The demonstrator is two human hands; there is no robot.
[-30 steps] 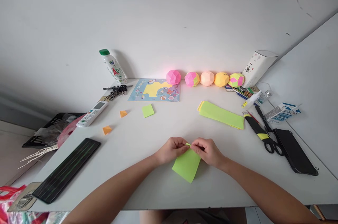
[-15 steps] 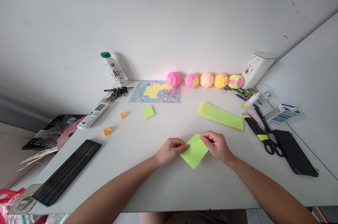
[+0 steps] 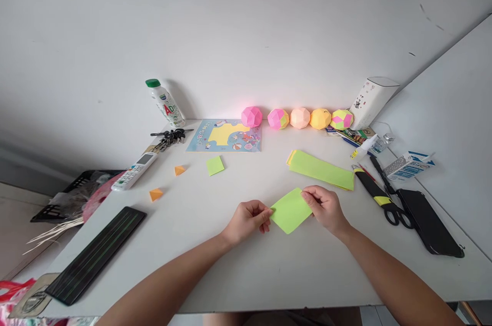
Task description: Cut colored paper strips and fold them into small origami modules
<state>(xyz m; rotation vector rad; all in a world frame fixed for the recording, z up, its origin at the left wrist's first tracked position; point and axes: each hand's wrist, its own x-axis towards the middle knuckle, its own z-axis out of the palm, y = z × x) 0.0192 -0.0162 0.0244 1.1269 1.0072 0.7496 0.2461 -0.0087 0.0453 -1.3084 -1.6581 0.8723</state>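
Observation:
A green square of paper [image 3: 291,211] is held between my two hands, tilted above the table. My left hand [image 3: 248,221] pinches its left corner between thumb and fingers. At the upper right edge, my right hand [image 3: 323,208] grips the paper with the thumb on top. Beyond my right hand lies a stack of green paper strips [image 3: 321,169], with yellow paper showing at its left end. A smaller green square [image 3: 215,165] rests further back on the left. Two small orange folded pieces, one nearer [image 3: 156,194] and one farther [image 3: 179,170], lie left of it.
Several faceted paper balls, one of them pink [image 3: 251,117], line the wall. Scissors [image 3: 378,195], a black phone-like slab [image 3: 430,223], a glue bottle [image 3: 364,147] and a small box [image 3: 409,165] are at right. A remote [image 3: 134,171], keys [image 3: 172,135] and bottle [image 3: 166,104] stand left.
Both hands still hold the green paper. It has turned and shifted slightly right and up, with my right hand moving right. My left hand now holds only its left corner.

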